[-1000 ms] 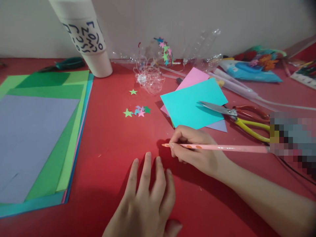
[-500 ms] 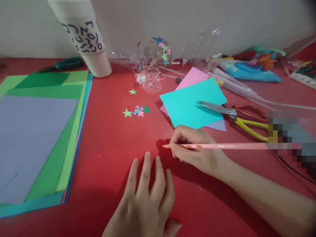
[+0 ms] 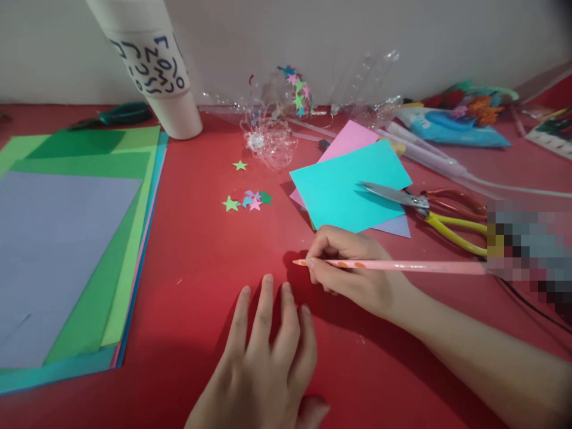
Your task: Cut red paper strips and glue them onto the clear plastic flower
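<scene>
Between the thumb and fingers of my right hand (image 3: 353, 262) is a pink pencil (image 3: 415, 267), lying nearly level with its orange tip pointing left. My left hand (image 3: 268, 351) rests palm down on the red table (image 3: 179, 322), fingers apart and holding nothing. Beyond my right hand, a turquoise paper card (image 3: 335, 187) lies over pink paper (image 3: 351, 137) and lilac paper (image 3: 395, 226). Scissors (image 3: 417, 202) with red and yellow handles have their blades on the turquoise card. Small paper stars (image 3: 254, 204) in several colours lie in a cluster ahead of my left hand.
Coloured paper sheets (image 3: 67, 238) are stacked at the left, with green-handled pliers (image 3: 125, 113) behind. A white tumbler (image 3: 179, 113) stands at the back. Tangled clear thread (image 3: 268, 143), a glue gun (image 3: 429, 155) and a blue packet (image 3: 460, 131) lie toward the rear and right.
</scene>
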A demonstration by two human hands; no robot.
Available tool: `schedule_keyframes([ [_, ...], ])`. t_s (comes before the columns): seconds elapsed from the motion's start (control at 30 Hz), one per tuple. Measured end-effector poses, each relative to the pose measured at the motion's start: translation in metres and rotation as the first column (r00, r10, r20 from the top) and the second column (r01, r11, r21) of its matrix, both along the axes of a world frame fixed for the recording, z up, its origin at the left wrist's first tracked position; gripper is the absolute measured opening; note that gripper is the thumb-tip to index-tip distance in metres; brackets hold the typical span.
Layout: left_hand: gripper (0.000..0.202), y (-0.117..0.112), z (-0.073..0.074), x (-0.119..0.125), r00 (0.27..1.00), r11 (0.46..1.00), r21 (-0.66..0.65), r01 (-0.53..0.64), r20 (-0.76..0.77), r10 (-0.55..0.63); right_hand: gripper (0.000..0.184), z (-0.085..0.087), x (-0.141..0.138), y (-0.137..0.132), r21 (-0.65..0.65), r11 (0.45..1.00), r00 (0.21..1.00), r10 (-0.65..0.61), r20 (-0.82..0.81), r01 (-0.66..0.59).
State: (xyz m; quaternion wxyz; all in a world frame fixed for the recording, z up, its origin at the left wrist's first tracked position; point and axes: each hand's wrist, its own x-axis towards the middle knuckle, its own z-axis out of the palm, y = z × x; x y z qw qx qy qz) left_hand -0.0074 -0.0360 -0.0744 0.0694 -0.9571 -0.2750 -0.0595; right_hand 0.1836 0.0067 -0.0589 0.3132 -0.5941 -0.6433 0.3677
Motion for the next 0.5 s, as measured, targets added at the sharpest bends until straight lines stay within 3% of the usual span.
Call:
schedule_keyframes([
  [0.23,0.07,-0.0054,-0.0016,0.0035,0.997,0.997,-0.028,-0.076,0.004,0.076,0.014,-0.001,0.0007,0.0003,0.004,1.0,1.0,0.014,-0.023,-0.014],
  [0.5,0.066,-0.0002,0.0001,0.0,1.0,1.0,0.0,0.004,-0.009,-0.004,0.014,-0.0009,0.001,-0.0006,0.0,1.0,0.999,0.022,-0.029,-0.022],
])
